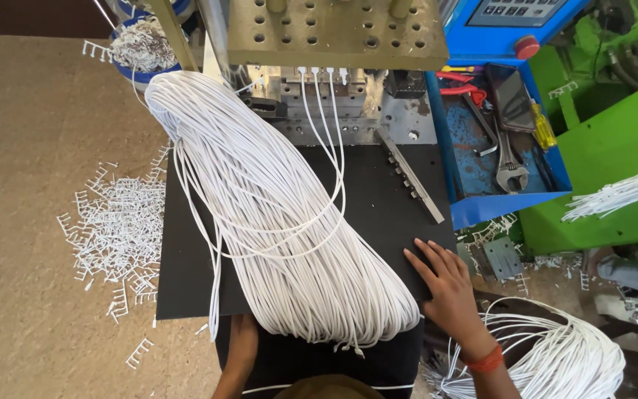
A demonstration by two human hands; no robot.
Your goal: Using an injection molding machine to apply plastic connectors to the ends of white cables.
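A thick bundle of white cables (pixel 275 214) lies diagonally across a black work surface (pixel 378 199). Several of its cable ends run up into the metal mould block (pixel 326 92) of the machine. My right hand (pixel 444 284) rests flat on the black surface just right of the bundle's near end, fingers spread, holding nothing. A red band circles that wrist. My left hand is hidden under the near end of the bundle; only the forearm (pixel 238 355) shows, so what it holds cannot be seen.
A blue tray (pixel 503 148) with a wrench, screwdriver and pliers sits at the right. Green machine parts (pixel 607 148) stand beyond it. White plastic scraps (pixel 119 229) litter the floor at left. Another cable bundle (pixel 563 355) lies at the lower right. A blue bucket (pixel 142 44) holds scraps.
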